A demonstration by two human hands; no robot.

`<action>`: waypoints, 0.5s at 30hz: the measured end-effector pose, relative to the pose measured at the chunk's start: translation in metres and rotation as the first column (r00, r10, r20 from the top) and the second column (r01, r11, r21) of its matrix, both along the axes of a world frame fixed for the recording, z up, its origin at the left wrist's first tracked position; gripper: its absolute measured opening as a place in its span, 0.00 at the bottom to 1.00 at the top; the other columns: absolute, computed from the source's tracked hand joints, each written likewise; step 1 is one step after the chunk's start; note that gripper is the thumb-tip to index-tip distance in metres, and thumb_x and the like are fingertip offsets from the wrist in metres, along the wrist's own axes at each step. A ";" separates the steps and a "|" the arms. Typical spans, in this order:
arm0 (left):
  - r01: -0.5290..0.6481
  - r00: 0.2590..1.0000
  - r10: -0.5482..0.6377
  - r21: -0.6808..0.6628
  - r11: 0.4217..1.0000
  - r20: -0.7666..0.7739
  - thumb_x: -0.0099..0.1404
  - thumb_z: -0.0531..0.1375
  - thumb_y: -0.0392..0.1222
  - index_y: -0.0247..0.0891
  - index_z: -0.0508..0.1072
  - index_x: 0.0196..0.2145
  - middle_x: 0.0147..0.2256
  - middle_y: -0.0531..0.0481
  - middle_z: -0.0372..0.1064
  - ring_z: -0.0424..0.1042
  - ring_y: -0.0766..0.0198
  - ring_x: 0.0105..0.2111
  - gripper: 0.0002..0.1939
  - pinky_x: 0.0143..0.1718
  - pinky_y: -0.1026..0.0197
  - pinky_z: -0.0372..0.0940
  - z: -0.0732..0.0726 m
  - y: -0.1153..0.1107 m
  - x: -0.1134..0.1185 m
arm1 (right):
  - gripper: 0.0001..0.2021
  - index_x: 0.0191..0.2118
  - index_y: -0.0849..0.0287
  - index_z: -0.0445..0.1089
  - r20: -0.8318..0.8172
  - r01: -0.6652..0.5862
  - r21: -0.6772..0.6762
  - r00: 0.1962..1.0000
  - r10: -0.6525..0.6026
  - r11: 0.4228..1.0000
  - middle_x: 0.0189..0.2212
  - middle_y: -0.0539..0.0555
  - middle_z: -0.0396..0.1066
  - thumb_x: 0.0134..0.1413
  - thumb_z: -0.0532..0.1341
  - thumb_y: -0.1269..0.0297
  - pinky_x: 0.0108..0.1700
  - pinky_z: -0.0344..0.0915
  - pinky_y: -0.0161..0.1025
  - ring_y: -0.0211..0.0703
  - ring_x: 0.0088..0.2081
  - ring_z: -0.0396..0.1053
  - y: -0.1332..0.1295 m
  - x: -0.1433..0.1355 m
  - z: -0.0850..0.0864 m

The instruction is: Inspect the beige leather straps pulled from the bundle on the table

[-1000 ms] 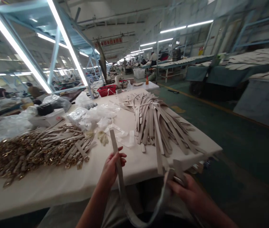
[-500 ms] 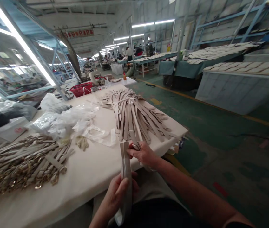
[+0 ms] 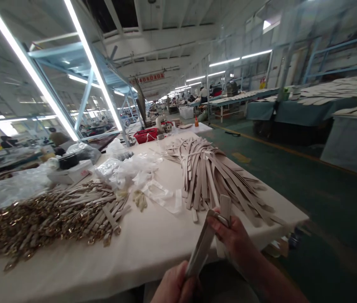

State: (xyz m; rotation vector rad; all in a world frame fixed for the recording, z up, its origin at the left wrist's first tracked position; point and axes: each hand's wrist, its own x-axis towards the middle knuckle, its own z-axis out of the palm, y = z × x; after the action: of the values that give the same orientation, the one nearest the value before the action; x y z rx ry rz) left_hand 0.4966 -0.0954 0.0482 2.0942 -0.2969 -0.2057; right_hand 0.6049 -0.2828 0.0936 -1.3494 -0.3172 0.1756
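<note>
A long grey-beige strap [image 3: 201, 248] slants up from the bottom of the view, in front of the table's edge. My left hand [image 3: 177, 283] is closed round its lower part. At its upper end my right hand [image 3: 230, 235] pinches the tip, with a second short strap piece [image 3: 225, 206] standing up between the fingers. Something metallic shows at the right fingers, too small to make out. Just beyond lies a tied bundle of beige straps [image 3: 203, 172], fanned out on the cloth-covered table [image 3: 153, 244].
A heap of straps with gold-coloured buckles [image 3: 55, 219] covers the table's left side. Crumpled clear plastic [image 3: 134, 166] and a yellowish scrap [image 3: 139, 200] lie mid-table. Farther back is a red basket [image 3: 146, 135]. A large grey bin [image 3: 352, 143] stands on the floor at right.
The view has turned left, so the table appears farther right. The strap, upright before, now slants, and my right hand has closed over its upper end.
</note>
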 end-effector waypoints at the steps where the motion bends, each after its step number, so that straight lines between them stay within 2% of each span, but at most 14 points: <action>1: -0.011 1.000 0.010 0.056 0.998 0.010 0.69 0.49 0.48 0.38 0.69 0.30 0.30 0.47 0.71 0.69 0.60 0.32 0.16 0.36 0.62 0.60 -0.002 0.006 -0.004 | 0.24 0.26 0.58 0.62 0.014 0.019 0.000 1.000 -0.019 1.000 0.16 0.42 0.50 0.48 0.67 0.42 0.19 0.46 0.31 0.31 0.19 0.47 -0.001 0.003 0.003; 3: -0.075 0.997 0.074 0.145 0.987 0.007 0.66 0.51 0.45 0.39 0.68 0.29 0.29 0.50 0.69 0.66 0.62 0.30 0.12 0.33 0.62 0.58 -0.007 0.020 -0.016 | 0.24 0.25 0.58 0.62 0.018 0.040 -0.007 0.999 -0.040 0.999 0.16 0.43 0.52 0.46 0.68 0.41 0.18 0.46 0.30 0.31 0.19 0.49 -0.001 0.009 0.005; 6: -0.291 0.952 0.304 0.207 0.934 -0.037 0.60 0.57 0.43 0.39 0.63 0.23 0.24 0.54 0.62 0.59 0.65 0.26 0.10 0.29 0.62 0.52 -0.016 0.040 -0.036 | 0.26 0.26 0.59 0.65 -0.043 0.095 -0.002 0.995 -0.095 0.996 0.16 0.43 0.54 0.40 0.71 0.41 0.18 0.48 0.29 0.31 0.19 0.51 0.000 0.018 -0.002; 7: -0.372 0.916 0.390 0.166 0.913 -0.096 0.58 0.59 0.43 0.39 0.62 0.22 0.22 0.55 0.60 0.58 0.66 0.25 0.11 0.28 0.63 0.51 -0.019 0.047 -0.043 | 0.26 0.28 0.59 0.66 -0.078 0.118 -0.001 0.990 -0.118 0.993 0.16 0.43 0.55 0.37 0.72 0.41 0.18 0.50 0.28 0.31 0.19 0.52 0.000 0.021 -0.007; 9: -0.529 0.823 0.500 -0.043 0.847 -0.270 0.53 0.63 0.42 0.38 0.64 0.22 0.21 0.56 0.60 0.58 0.66 0.25 0.11 0.27 0.63 0.51 -0.026 0.059 -0.057 | 0.28 0.31 0.59 0.68 -0.163 0.162 -0.013 0.973 -0.162 0.987 0.17 0.43 0.57 0.33 0.74 0.41 0.18 0.53 0.27 0.30 0.19 0.54 0.003 0.024 -0.017; 10: -0.603 0.777 0.516 -0.195 0.773 -0.360 0.52 0.64 0.43 0.37 0.66 0.23 0.21 0.55 0.62 0.60 0.66 0.25 0.11 0.28 0.64 0.53 -0.028 0.065 -0.065 | 0.28 0.32 0.58 0.68 -0.206 0.170 -0.031 0.963 -0.173 0.985 0.17 0.43 0.57 0.31 0.74 0.41 0.19 0.54 0.27 0.31 0.19 0.55 0.005 0.025 -0.023; 11: -0.663 0.742 0.515 -0.360 0.656 -0.429 0.51 0.66 0.44 0.36 0.68 0.24 0.22 0.54 0.65 0.62 0.66 0.25 0.11 0.29 0.64 0.55 -0.030 0.070 -0.072 | 0.29 0.33 0.58 0.69 -0.243 0.166 -0.058 0.954 -0.175 0.984 0.17 0.43 0.59 0.30 0.75 0.42 0.19 0.56 0.27 0.31 0.19 0.57 0.007 0.026 -0.028; 13: -0.688 0.707 0.513 -0.641 0.340 -0.487 0.51 0.68 0.47 0.34 0.72 0.27 0.25 0.51 0.69 0.66 0.65 0.27 0.13 0.33 0.62 0.61 -0.027 0.080 -0.086 | 0.28 0.32 0.58 0.70 -0.283 0.120 -0.118 0.948 -0.150 0.986 0.18 0.45 0.62 0.29 0.75 0.43 0.19 0.57 0.28 0.33 0.19 0.59 0.016 0.024 -0.040; 14: -0.652 0.700 0.521 -0.735 0.186 -0.489 0.51 0.69 0.48 0.34 0.74 0.28 0.26 0.51 0.70 0.68 0.64 0.28 0.14 0.36 0.60 0.64 -0.022 0.085 -0.094 | 0.28 0.32 0.58 0.70 -0.289 0.071 -0.142 0.951 -0.110 0.987 0.18 0.46 0.63 0.29 0.75 0.43 0.18 0.57 0.29 0.34 0.19 0.60 0.021 0.021 -0.046; 15: -0.597 0.696 0.536 -0.800 0.062 -0.478 0.51 0.70 0.48 0.35 0.75 0.29 0.26 0.51 0.70 0.69 0.64 0.28 0.14 0.39 0.58 0.66 -0.014 0.092 -0.103 | 0.27 0.33 0.58 0.71 -0.289 0.010 -0.158 0.956 -0.056 0.987 0.18 0.47 0.64 0.31 0.74 0.42 0.17 0.56 0.30 0.35 0.19 0.60 0.026 0.017 -0.051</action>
State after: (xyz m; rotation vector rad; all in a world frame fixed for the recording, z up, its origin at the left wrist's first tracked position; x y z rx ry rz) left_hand 0.3939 -0.0033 0.0341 0.8303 0.4417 0.3613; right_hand 0.6222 -0.2565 0.0426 -1.4590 -0.0311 0.3749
